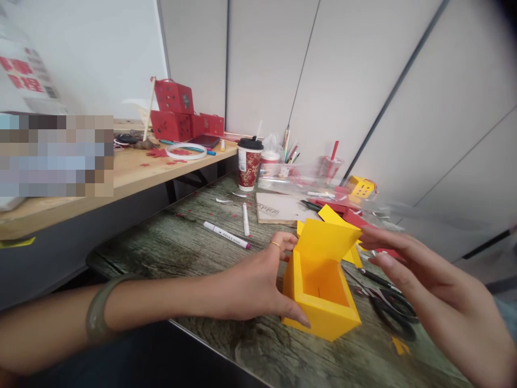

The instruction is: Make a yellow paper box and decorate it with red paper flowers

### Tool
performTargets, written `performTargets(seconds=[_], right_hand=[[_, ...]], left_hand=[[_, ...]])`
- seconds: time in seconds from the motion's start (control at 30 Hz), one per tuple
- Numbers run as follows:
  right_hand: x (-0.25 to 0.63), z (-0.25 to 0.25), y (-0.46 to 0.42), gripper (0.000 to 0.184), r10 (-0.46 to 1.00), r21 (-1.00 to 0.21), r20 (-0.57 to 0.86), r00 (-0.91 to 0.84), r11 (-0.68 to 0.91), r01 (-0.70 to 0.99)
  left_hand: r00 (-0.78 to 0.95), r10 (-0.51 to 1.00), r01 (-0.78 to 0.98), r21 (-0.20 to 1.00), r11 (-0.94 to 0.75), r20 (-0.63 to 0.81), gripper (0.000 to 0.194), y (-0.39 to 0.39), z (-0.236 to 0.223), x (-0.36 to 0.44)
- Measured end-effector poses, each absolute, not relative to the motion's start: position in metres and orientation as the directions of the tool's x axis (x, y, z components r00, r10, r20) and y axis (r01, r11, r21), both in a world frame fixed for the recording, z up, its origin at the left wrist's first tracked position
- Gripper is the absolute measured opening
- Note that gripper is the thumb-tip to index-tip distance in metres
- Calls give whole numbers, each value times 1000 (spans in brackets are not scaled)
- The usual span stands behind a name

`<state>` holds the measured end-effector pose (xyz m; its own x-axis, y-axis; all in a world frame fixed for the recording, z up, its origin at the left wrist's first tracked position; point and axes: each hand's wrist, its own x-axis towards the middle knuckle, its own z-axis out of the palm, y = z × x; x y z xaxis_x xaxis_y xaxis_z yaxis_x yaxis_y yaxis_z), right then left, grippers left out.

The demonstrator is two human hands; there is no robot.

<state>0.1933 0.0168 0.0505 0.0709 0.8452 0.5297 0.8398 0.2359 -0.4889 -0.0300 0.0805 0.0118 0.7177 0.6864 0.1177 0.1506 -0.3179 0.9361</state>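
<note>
A yellow paper box [323, 323] stands on the dark wood-grain table, its lid flap [325, 240] raised and its inside showing. Round its left side is my left hand [258, 283], thumb on the front face and fingers behind. My right hand [428, 285] is by the right edge of the flap, fingers stretched out and thumb apart; whether a fingertip touches the flap I cannot tell. Below that hand lie black-handled scissors [390, 304]. Yellow paper pieces [333, 215] and red paper are behind the box.
A white marker [226, 235] and another white pen [245, 220] lie left of the box. Behind are a white board [278, 210], a lidded red cup [249, 167] and a small yellow box [361, 187]. Red boxes [172, 125] stand on a higher wooden table [133, 175].
</note>
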Motion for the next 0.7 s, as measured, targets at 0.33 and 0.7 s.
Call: performTargets(seconds=[0.33, 0.7], right_hand=[[196, 37, 10, 19, 723, -172, 640, -260, 464, 869], [202, 26, -2, 23, 737, -126, 577, -352, 506, 854]], left_hand=[[703, 704, 196, 924, -329, 102, 76, 81, 11, -29], [725, 681, 205, 914, -349, 98, 75, 82, 12, -31]])
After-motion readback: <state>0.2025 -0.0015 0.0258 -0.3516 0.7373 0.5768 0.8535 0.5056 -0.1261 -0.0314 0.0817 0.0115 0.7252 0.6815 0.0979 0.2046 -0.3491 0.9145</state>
